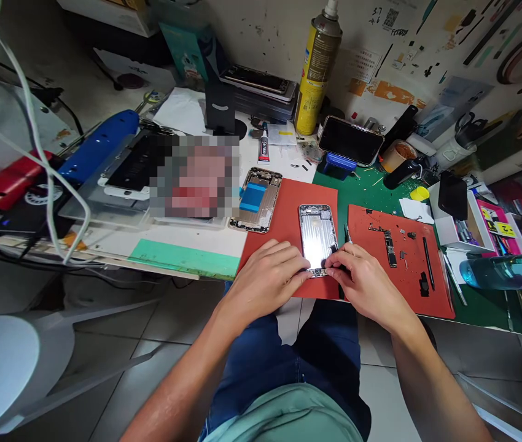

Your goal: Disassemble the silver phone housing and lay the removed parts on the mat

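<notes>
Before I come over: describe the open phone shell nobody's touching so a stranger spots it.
Find the tall yellow spray can at the bench's back. Come forward and left to the left-hand orange mat; the shell overlaps its upper left edge. A wide blue strip crosses it; the neighbouring shell, between left hand and right hand, has none.

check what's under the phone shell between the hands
The phone shell lies on an orange mat, which shows around it. The patch directly beneath is covered, so anything there cannot be seen.
</notes>
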Tool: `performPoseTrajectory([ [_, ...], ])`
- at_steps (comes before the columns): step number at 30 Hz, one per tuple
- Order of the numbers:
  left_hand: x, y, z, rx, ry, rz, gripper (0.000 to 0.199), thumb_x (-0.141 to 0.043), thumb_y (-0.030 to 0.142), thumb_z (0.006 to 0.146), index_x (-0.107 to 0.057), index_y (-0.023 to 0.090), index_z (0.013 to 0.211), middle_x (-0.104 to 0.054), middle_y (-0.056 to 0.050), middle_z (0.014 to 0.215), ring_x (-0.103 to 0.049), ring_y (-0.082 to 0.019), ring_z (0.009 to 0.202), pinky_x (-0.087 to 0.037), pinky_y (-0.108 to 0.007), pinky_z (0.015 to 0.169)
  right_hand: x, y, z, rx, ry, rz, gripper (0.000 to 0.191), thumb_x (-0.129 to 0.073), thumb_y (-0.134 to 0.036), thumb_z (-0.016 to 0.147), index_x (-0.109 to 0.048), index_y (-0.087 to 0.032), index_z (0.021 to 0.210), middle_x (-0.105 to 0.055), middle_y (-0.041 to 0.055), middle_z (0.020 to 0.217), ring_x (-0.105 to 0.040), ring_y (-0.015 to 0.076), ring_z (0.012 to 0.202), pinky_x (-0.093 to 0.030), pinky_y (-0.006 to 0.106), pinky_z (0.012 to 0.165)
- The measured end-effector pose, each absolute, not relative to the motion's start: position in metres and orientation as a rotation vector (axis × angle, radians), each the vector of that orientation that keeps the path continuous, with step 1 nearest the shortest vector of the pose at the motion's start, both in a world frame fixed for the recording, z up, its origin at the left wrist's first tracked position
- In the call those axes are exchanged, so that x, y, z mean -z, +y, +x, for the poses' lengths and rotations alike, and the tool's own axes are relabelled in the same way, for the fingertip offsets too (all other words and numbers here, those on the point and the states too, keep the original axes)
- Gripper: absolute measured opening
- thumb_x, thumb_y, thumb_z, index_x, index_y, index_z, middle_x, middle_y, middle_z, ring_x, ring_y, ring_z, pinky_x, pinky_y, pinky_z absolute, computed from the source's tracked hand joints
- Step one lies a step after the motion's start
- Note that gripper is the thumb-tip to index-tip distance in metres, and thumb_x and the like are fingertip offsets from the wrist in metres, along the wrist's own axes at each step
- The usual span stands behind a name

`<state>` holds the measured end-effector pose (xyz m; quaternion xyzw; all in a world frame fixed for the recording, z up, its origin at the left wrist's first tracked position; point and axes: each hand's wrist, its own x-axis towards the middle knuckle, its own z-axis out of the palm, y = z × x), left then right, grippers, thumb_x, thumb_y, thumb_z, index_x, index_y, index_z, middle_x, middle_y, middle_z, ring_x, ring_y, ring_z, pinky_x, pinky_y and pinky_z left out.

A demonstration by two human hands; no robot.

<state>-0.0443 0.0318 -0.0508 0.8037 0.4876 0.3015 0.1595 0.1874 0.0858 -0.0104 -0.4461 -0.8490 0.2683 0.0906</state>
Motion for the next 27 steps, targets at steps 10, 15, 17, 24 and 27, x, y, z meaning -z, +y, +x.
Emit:
performPoseTrajectory([
  [10, 0.0513, 0.0319, -0.0442, -0.855, 1.395, 2.304, 0.017, -0.059, 0.027, 0.109, -0.073, 0.02, 0.105, -0.074, -0.003, 0.094, -0.064, -0.02, 0.089, -0.041, -0.038, 0.082, 0.0137, 0.0873, 0.1884, -0.807, -2.505, -1.325, 0.026, -0.056, -0.011, 0.103, -0.077, -0.024, 0.099, -0.068, 0.0049, 0.098, -0.063, 0.0217, 0.093, -0.05, 0.035, 0.076],
  [15, 0.0512, 0.0315, -0.044, -0.861, 1.394, 2.298, 0.016, -0.059, 0.027, 0.109, -0.073, 0.02, 0.105, -0.074, -0.002, 0.094, -0.064, -0.019, 0.09, -0.041, -0.038, 0.082, 0.0126, 0.0869, 0.1878, -0.827, -2.494, -1.324, 0.026, -0.056, -0.007, 0.102, -0.075, -0.023, 0.097, -0.066, 0.0042, 0.097, -0.062, 0.0209, 0.092, -0.048, 0.034, 0.075],
  [17, 0.0512, 0.0316, -0.0442, -0.86, 1.39, 2.295, 0.016, -0.059, 0.027, 0.109, -0.072, 0.02, 0.105, -0.074, -0.002, 0.094, -0.064, -0.019, 0.09, -0.041, -0.038, 0.082, 0.0117, 0.0863, 0.1879, -0.835, -2.498, -1.314, 0.026, -0.055, -0.006, 0.102, -0.074, -0.023, 0.095, -0.066, 0.0044, 0.097, -0.061, 0.0211, 0.091, -0.047, 0.033, 0.075],
  [24, 0.0522, 0.033, -0.0464, -0.841, 1.383, 2.318, 0.015, -0.058, 0.026, 0.11, -0.071, 0.02, 0.105, -0.074, -0.004, 0.096, -0.064, -0.021, 0.089, -0.042, -0.038, 0.083, 0.0128, 0.0818, 0.1877, -0.806, -2.498, -1.272, 0.023, -0.054, -0.006, 0.104, -0.067, -0.022, 0.093, -0.062, 0.0049, 0.097, -0.058, 0.022, 0.095, -0.047, 0.035, 0.082],
  [27, 0.0538, 0.0356, -0.0476, -0.882, 1.362, 2.349, 0.012, -0.06, 0.025, 0.109, -0.07, 0.02, 0.105, -0.074, -0.004, 0.096, -0.064, -0.021, 0.088, -0.042, -0.037, 0.082, 0.0145, 0.0805, 0.186, -0.741, -2.515, -1.263, 0.023, -0.054, -0.005, 0.105, -0.067, -0.02, 0.094, -0.062, 0.0057, 0.097, -0.057, 0.0225, 0.097, -0.047, 0.035, 0.084],
])
